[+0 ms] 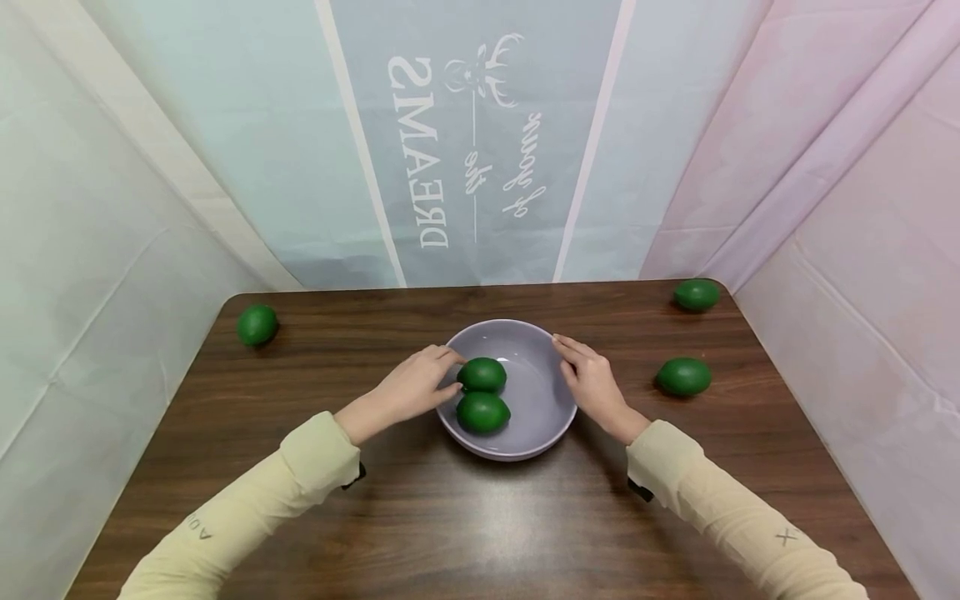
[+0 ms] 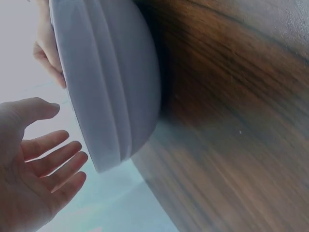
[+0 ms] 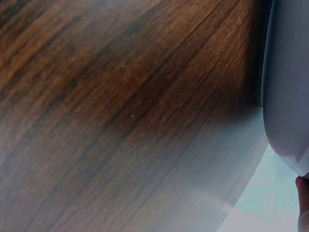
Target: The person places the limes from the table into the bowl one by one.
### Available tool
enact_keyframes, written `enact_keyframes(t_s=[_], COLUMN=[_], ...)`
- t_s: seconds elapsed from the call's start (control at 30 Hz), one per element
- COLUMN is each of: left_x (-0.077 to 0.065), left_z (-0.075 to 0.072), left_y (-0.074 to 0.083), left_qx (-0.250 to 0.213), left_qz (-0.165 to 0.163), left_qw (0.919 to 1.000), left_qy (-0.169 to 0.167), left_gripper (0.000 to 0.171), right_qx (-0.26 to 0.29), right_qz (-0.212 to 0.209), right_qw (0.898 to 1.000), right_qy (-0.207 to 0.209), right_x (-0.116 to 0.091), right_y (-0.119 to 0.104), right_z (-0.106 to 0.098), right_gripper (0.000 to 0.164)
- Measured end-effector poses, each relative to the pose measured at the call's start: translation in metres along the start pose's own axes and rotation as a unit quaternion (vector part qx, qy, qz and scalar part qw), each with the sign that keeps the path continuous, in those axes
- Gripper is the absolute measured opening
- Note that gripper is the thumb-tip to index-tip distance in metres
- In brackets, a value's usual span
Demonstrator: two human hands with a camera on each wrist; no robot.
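**Two limes [image 1: 483, 413] inside bowl [image 1: 536, 417]**

Head view: left hand [image 1: 416, 383], released, beside the limes; right hand [image 1: 596, 387] at the bowl's right side; I cannot tell its grip. Left wrist view: fingers [image 2: 54, 158] parted, relaxed. Right wrist view: bowl on worktop [image 3: 120, 121], fingertip [image 3: 302, 188] at its edge.

The left sleeve [image 1: 247, 510] and right sleeve [image 1: 738, 508] are pale cream, ending in folded cuffs [image 1: 321, 454]. Black pieces [image 1: 641, 490] peek from under the cuffs; behind them sit dark letters [image 1: 198, 528], rightward an X [image 1: 787, 536].
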State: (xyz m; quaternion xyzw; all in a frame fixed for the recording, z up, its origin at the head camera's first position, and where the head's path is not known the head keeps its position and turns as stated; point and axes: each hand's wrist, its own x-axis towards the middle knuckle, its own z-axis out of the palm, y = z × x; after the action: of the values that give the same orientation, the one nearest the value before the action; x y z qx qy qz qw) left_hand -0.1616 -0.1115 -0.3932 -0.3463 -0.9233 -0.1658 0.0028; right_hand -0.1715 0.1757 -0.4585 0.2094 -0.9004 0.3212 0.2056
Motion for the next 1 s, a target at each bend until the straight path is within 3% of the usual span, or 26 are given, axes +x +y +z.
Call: enact_keyframes(t_s=[0.33,1.0], left_x=[-0.001,-0.008], left_z=[-0.001,-0.007], left_y=[-0.017,-0.044], left_qx=[-0.005,-0.032], left_qz=[-0.024,-0.11], left_qw=[0.9991,0.9927], left_qy=[0.035,0.037], left_gripper=[0.033,0.037], right_qx=[0.002,0.001], right_qz=[-0.005,0.013], right_qw=[1.0,1.0], right_qy=[0.001,-0.021], right_x=[0.001,0.002], right_y=[-0.001,-0.003], right_z=[0.0,-0.004], right_gripper=[0.035,0.036])
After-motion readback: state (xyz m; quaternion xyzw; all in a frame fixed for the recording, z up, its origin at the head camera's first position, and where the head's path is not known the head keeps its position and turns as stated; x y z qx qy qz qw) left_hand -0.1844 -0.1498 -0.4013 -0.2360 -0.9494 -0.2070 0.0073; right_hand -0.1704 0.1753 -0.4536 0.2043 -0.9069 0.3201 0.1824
